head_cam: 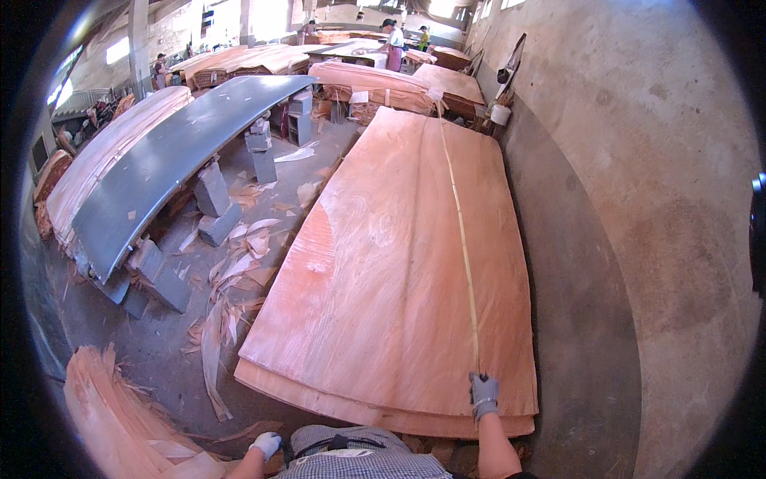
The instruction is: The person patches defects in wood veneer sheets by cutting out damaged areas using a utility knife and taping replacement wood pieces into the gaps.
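Observation:
My right hand [483,395], in a grey glove, grips the near end of a long, thin, pale yellowish rod [461,224], which looks like bamboo or wood. The rod stretches over a large stack of reddish wood veneer sheets [371,287] towards its far end, where a small whitish thing [435,94] appears at the tip. The upper sheets sit slightly back from the near edge of those beneath. My left hand [266,444], in a white glove, hangs low at my side near a heap of loose veneer [114,413]. Its fingers look curled, and their inner side is hidden.
A bare wall [646,179] runs close along the right. Left, a dark, smooth tabletop [179,155] rests on concrete blocks [212,188], with veneer scraps [239,263] littering the floor. Further veneer stacks [377,93] and a person [394,45] are at the back.

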Demonstrator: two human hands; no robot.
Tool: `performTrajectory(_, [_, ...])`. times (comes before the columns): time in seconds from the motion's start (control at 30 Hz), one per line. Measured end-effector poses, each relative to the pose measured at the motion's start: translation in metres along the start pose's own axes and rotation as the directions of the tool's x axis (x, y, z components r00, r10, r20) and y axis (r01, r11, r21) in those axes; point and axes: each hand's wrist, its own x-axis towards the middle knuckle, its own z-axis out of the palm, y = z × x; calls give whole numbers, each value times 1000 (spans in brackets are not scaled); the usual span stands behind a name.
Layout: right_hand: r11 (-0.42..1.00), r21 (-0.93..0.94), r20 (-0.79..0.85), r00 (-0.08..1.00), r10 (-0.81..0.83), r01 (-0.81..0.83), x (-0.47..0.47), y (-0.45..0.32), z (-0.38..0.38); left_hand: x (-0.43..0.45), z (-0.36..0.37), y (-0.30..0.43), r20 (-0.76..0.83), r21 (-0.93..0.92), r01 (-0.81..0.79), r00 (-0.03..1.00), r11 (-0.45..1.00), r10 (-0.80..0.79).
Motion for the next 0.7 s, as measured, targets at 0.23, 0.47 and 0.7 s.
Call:
performTrajectory(0.23, [931,-363,-132,986,-98,44,-97,113,-52,-23,48,-56,139,184,51,987,982,-77])
performTrajectory(0.47, [927,-375,-119,991,-61,12,-122,122,-48,2,9,14,55,401,-294,953,868,297])
performTrajectory(0.7, [999,27,8,1000,-24,23,46,4,18,5,-69,108,-179,-321,-30,983,947,-30])
